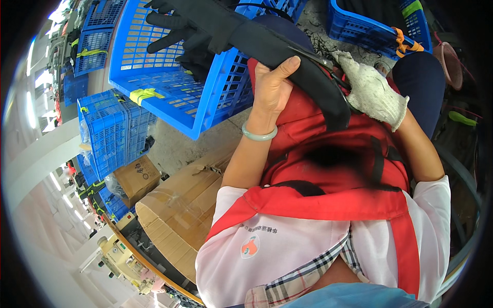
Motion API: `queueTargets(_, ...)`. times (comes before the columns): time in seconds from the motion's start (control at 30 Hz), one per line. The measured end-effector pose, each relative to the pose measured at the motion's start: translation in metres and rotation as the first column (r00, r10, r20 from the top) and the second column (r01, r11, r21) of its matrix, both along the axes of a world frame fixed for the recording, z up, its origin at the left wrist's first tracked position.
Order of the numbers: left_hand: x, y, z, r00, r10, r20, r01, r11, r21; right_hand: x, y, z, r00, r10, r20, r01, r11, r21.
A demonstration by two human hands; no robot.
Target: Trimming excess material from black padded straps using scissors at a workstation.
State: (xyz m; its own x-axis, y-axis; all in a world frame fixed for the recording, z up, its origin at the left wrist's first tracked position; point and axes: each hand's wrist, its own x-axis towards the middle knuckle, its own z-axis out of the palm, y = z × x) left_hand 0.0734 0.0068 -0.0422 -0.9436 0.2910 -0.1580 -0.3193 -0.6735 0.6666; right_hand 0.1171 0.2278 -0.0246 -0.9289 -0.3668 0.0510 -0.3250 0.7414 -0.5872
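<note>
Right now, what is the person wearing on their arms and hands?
The left hand is bare, with a smooth pale green bangle around the wrist. The right hand wears a white knitted work glove, a bit grubby. Both forearms are uncovered; short white sleeves end near the elbows, under a red apron.

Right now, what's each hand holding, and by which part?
Left hand, bare, grips the long black glove along its cuff end, thumb on top. Right hand, in a white knit glove, holds scissors at the handles, blades against the black glove's cuff.
</note>
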Motion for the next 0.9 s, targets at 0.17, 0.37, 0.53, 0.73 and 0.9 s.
queueTargets(0.17, 0.0, 0.0, 0.004, 1.0, -0.022, -0.009, 0.022, 1.0, 0.001, -0.004, 0.003, -0.004, 0.992, -0.004, 0.13, 0.0, 1.0, 0.024)
queueTargets(0.37, 0.002, -0.002, 0.002, 0.999, -0.036, 0.025, 0.036, 0.999, 0.02, 0.001, 0.002, 0.002, 0.994, -0.001, 0.108, 0.012, 0.995, -0.1)
queueTargets(0.53, 0.003, -0.003, 0.002, 0.999, -0.035, 0.041, 0.033, 0.999, 0.034, 0.005, 0.011, 0.007, 0.999, 0.042, 0.004, -0.042, 0.999, -0.012)
queueTargets(0.73, 0.002, -0.002, -0.001, 0.996, -0.089, -0.017, 0.089, 0.996, -0.022, 0.003, -0.001, -0.002, 0.995, -0.071, 0.073, 0.066, 0.996, 0.057)
queueTargets(0.9, 0.003, -0.004, -0.003, 0.996, -0.084, 0.0, 0.084, 0.996, 0.003, 0.003, -0.004, -0.002, 0.993, -0.039, 0.114, 0.048, 0.996, -0.071)
